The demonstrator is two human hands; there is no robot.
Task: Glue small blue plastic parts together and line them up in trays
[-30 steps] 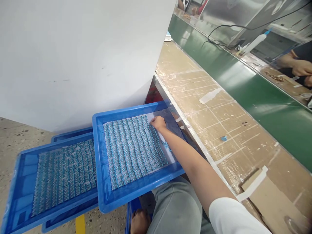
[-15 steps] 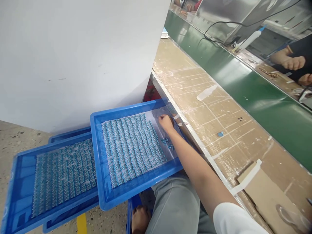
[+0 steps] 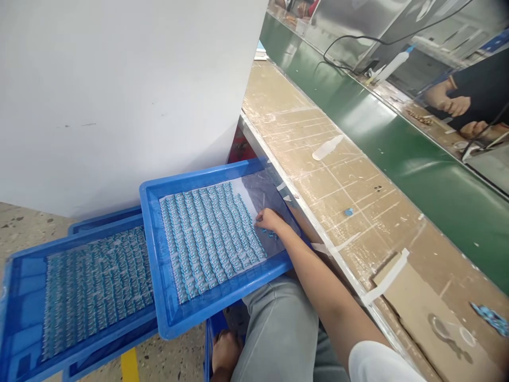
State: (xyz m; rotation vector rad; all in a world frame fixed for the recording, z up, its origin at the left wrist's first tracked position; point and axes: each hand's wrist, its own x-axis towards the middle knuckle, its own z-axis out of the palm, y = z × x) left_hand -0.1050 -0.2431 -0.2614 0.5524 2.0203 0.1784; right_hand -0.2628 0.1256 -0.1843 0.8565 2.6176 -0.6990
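Observation:
My right hand (image 3: 269, 219) reaches into the upper blue tray (image 3: 191, 176), its fingertips pinched together at the right edge of the rows. Whatever lies between the fingertips is too small to make out. Small teal-blue pieces (image 3: 210, 239) stand in close, orderly rows on a white sheet inside this tray. A few loose blue pieces (image 3: 271, 234) lie beside and partly under the hand, on the tray's bare right part. Low in the view, my left hand (image 3: 226, 350) is curled beside my knee, near a blue bin; its fingertips are hidden.
A second blue tray (image 3: 24, 276) with similar rows sits lower left, stacked on others. Behind stands a white panel (image 3: 119, 95). Along the right runs a tan worktable (image 3: 302, 138) holding tape strips, cardboard and a blue cluster (image 3: 491, 318). Across a green belt (image 3: 358, 111), another person's hands (image 3: 449, 101) work.
My right hand has come down from the tray's far right part to the loose pieces beside the rows. The view has shifted slightly right. My left hand stays curled by my knee.

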